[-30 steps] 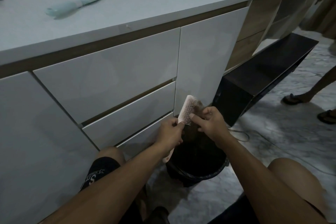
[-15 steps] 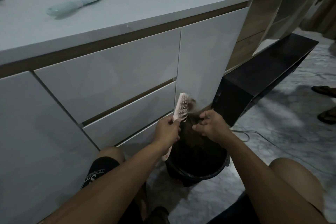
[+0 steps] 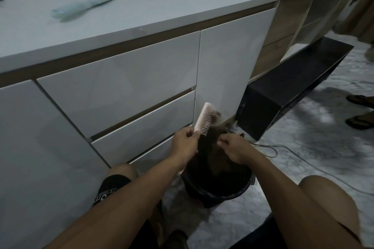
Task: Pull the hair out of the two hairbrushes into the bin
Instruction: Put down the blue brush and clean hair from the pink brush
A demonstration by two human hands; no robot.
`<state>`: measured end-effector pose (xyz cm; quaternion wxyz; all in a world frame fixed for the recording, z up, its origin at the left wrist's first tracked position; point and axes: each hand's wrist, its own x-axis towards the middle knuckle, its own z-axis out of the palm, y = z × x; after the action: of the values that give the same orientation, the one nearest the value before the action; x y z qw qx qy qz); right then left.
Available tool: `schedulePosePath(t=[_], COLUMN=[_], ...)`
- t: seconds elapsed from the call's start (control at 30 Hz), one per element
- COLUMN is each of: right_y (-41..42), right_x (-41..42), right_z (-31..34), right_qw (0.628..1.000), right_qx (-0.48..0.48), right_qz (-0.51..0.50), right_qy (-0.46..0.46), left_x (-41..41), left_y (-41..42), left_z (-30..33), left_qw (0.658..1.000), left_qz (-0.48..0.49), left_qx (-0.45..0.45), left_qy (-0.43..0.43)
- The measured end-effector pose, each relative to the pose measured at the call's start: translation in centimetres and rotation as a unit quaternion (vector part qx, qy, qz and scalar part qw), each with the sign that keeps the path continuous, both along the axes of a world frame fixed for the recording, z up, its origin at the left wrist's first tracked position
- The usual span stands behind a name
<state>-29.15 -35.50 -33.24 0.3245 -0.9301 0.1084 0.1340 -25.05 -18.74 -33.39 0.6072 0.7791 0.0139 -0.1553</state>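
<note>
Over the last second the right hand (image 3: 235,148) has dropped away from the bristles of the pale pink plastic hairbrush (image 3: 204,117), drawing a brown clump of hair (image 3: 217,116) off it toward the round black bin (image 3: 218,192); this brush looks nearly cleared. The left hand (image 3: 185,144) is closed around the brush handle, holding it tilted above the bin's far rim. The right fingers are pinched on strands just beside it. A mint-green hairbrush (image 3: 83,5) lies untouched on the white desk (image 3: 162,10).
</note>
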Motion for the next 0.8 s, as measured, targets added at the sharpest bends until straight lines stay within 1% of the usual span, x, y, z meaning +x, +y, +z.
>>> schedulePosePath(t=[0.1, 0.2, 0.27, 0.3, 0.4, 0.43, 0.47, 0.53, 0.63, 0.73, 0.8], right_y=[-0.3, -0.1, 0.0, 0.1, 0.7, 0.8, 0.9, 1.2, 1.3, 1.0, 0.4], right_x=[0.1, 0.0, 0.1, 0.2, 0.0, -0.1, -0.2, -0.5, -0.5, -0.4, -0.2], right_z=[-0.2, 0.0, 0.2, 0.4, 1.0, 1.2, 1.1, 1.1, 1.0, 0.9, 0.6], right_qw=[0.999, 0.998, 0.997, 0.994, 0.959, 0.951, 0.949, 0.960, 0.982, 0.990, 0.997], right_qx=[-0.018, 0.007, 0.062, 0.106, 0.267, 0.296, 0.302, 0.270, 0.175, 0.134, 0.078], right_qz=[0.019, 0.022, -0.005, -0.028, -0.092, -0.094, -0.084, -0.063, -0.050, -0.028, -0.001], right_qy=[0.036, 0.050, 0.038, 0.025, -0.004, -0.008, -0.015, -0.033, -0.046, -0.023, -0.007], left_x=[-0.1, -0.3, -0.5, -0.5, -0.6, -0.7, -0.7, -0.8, -0.8, -0.5, -0.3], left_y=[0.1, 0.2, 0.1, 0.1, -0.1, -0.2, -0.2, -0.3, -0.1, 0.1, 0.3], left_z=[-0.1, 0.1, 0.4, 0.6, 0.9, 0.8, 0.7, 0.6, 0.5, 0.3, 0.1], left_qw=[1.000, 1.000, 1.000, 0.999, 0.999, 0.999, 0.999, 0.998, 0.999, 1.000, 1.000], left_qz=[0.000, -0.008, -0.017, -0.017, -0.019, -0.028, -0.038, -0.049, -0.042, -0.019, -0.005], left_qx=[0.005, -0.005, -0.012, -0.017, -0.026, -0.026, -0.026, -0.027, -0.023, -0.018, -0.010], left_qy=[-0.008, 0.007, 0.021, 0.024, 0.025, 0.024, 0.023, 0.022, 0.019, 0.014, 0.004])
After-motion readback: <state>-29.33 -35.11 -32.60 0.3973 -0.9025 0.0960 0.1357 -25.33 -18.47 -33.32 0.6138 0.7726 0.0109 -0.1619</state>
